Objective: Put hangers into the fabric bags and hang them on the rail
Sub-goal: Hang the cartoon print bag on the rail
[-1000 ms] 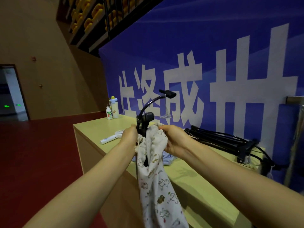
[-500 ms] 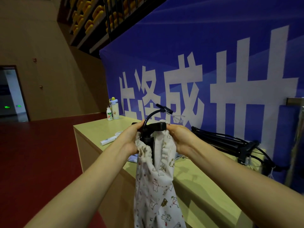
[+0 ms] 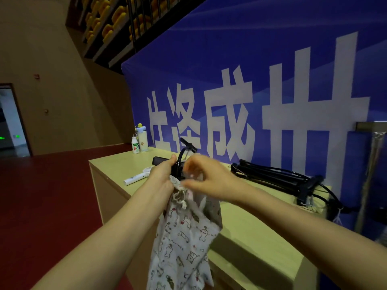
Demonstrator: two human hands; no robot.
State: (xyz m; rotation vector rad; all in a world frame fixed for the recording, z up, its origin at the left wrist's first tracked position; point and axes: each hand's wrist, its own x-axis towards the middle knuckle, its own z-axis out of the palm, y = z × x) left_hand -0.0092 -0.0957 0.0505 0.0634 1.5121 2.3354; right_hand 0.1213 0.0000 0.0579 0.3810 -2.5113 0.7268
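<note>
Pale table (image 3: 251, 222): two bottles (image 3: 139, 141), white tube (image 3: 135, 180), black stands (image 3: 278, 177)

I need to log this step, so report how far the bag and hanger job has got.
Done: the black plastic hanger is mostly inside the white animal-print fabric bag, with its hook poking out the top.
In hand: the left hand grips the hanger bar and bag mouth; the right hand pinches the gathered opening.
Left: hanging it; the bag hangs beside the wooden table.

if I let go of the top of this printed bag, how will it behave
The bag looks floppy: it hangs in loose folds below the left hand. It would probably slump. The black hanger poking out seems stiff, so it may tip.
</note>
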